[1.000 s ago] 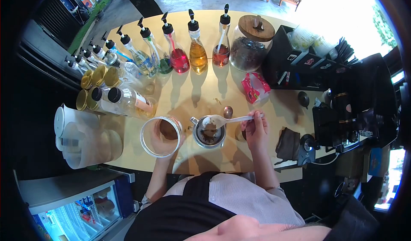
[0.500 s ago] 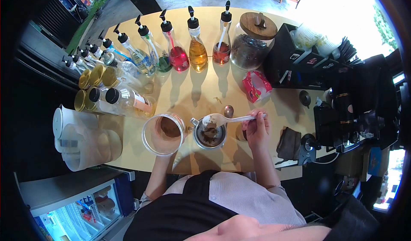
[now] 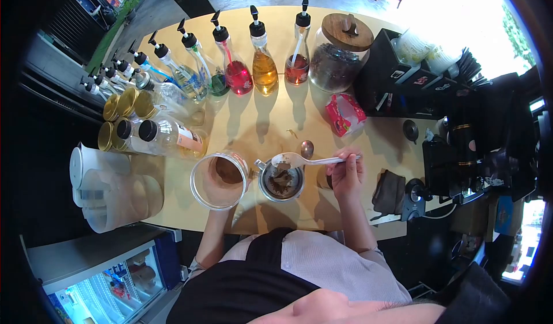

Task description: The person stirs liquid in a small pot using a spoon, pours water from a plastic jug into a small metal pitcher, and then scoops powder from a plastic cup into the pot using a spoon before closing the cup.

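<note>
My right hand (image 3: 348, 171) is closed around the handle of a pale spoon (image 3: 324, 161). The spoon's bowl, streaked with brown powder, hangs over the near-left part of a small metal cup (image 3: 300, 192). Brown powder lies in a patch inside that cup. To its left, a wide clear jar (image 3: 201, 181) with brown powder at the bottom is tilted, its mouth facing me. My left hand (image 3: 226, 214) holds this jar from behind and below; most of its fingers are hidden. A metal spoon (image 3: 307, 149) lies just beyond the cup. Something round and dark is partly hidden beside my right hand.
Pump bottles of coloured syrup (image 3: 265, 73) line the far edge. A wooden-lidded jar (image 3: 337, 65), a red packet (image 3: 344, 115) and a black organizer (image 3: 397, 88) stand at right. Plastic pitchers (image 3: 121, 197) are at left, a dark cloth (image 3: 389, 191) and tamper-like tool nearer right.
The pale spoon's bowl has turned slightly over the metal cup, and less white shows on it. Both hands stay in nearly the same place.
</note>
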`<move>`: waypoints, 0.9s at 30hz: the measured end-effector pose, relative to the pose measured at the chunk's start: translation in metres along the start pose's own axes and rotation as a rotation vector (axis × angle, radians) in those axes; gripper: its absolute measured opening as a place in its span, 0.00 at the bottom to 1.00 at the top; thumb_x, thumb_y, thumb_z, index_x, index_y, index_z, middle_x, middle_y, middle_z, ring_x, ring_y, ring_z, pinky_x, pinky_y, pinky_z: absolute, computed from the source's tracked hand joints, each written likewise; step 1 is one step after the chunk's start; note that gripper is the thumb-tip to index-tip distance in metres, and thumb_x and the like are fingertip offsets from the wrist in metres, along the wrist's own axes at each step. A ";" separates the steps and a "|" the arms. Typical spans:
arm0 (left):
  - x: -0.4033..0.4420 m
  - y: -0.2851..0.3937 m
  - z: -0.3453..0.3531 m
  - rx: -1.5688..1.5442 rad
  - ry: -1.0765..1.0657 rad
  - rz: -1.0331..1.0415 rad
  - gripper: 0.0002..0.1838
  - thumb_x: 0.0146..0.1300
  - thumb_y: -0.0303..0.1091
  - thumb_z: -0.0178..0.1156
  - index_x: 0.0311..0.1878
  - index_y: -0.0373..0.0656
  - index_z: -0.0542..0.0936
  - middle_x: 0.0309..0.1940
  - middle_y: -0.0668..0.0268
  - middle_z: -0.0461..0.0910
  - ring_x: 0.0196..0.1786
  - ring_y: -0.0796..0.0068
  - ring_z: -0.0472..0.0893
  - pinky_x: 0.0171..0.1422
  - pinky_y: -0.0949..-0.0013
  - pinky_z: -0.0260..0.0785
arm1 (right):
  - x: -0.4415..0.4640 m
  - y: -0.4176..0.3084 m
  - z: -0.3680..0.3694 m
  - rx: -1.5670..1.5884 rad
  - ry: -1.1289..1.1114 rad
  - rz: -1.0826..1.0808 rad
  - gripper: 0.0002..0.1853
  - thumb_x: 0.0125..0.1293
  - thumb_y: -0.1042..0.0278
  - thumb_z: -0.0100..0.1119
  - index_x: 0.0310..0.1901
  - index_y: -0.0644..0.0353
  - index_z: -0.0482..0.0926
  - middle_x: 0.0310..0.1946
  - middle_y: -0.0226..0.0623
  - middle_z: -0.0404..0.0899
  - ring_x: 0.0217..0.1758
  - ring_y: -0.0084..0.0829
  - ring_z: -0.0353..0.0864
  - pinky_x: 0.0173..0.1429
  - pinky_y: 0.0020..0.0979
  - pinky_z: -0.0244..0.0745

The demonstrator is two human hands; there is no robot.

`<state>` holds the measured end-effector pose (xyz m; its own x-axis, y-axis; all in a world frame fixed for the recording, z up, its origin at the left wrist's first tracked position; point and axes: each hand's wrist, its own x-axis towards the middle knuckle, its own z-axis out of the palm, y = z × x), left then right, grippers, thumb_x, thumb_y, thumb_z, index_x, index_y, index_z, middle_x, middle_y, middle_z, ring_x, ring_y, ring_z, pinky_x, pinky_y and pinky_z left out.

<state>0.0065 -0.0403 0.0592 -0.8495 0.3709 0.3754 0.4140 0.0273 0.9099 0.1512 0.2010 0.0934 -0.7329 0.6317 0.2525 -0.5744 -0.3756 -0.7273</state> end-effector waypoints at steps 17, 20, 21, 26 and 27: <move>0.002 0.006 0.002 -0.097 -0.031 -0.089 0.49 0.38 0.31 0.77 0.64 0.35 0.60 0.56 0.54 0.70 0.59 0.62 0.73 0.64 0.58 0.65 | 0.002 0.001 -0.001 -0.077 -0.086 -0.103 0.13 0.74 0.59 0.45 0.40 0.63 0.69 0.33 0.40 0.71 0.31 0.28 0.73 0.37 0.26 0.72; 0.001 0.003 0.000 -0.025 -0.037 -0.064 0.49 0.38 0.30 0.77 0.63 0.35 0.59 0.56 0.54 0.70 0.59 0.62 0.72 0.64 0.59 0.65 | 0.002 0.001 -0.001 -0.070 -0.089 -0.110 0.13 0.74 0.59 0.45 0.40 0.63 0.69 0.33 0.39 0.71 0.31 0.28 0.73 0.37 0.25 0.71; 0.001 0.002 -0.001 0.045 -0.021 -0.002 0.49 0.38 0.30 0.78 0.63 0.35 0.59 0.56 0.54 0.70 0.59 0.63 0.72 0.64 0.59 0.66 | 0.002 0.001 -0.001 -0.082 -0.085 -0.093 0.13 0.74 0.59 0.45 0.40 0.63 0.69 0.32 0.39 0.70 0.31 0.28 0.73 0.37 0.25 0.71; 0.005 0.030 0.004 -0.220 -0.034 -0.251 0.48 0.37 0.35 0.79 0.61 0.34 0.62 0.56 0.55 0.71 0.58 0.65 0.73 0.63 0.62 0.66 | 0.001 0.000 -0.001 -0.040 -0.074 -0.090 0.13 0.74 0.59 0.45 0.40 0.63 0.69 0.32 0.40 0.70 0.31 0.28 0.73 0.36 0.25 0.71; 0.005 0.033 0.004 -0.281 -0.026 -0.331 0.48 0.36 0.36 0.80 0.61 0.34 0.64 0.55 0.55 0.71 0.58 0.65 0.73 0.62 0.63 0.66 | 0.001 0.000 -0.001 -0.038 -0.057 -0.075 0.13 0.74 0.60 0.45 0.40 0.63 0.69 0.32 0.40 0.70 0.32 0.28 0.73 0.36 0.25 0.72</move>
<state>0.0172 -0.0337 0.0905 -0.9115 0.4078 0.0540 0.0123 -0.1042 0.9945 0.1507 0.2025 0.0935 -0.7083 0.6175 0.3422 -0.6149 -0.3017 -0.7286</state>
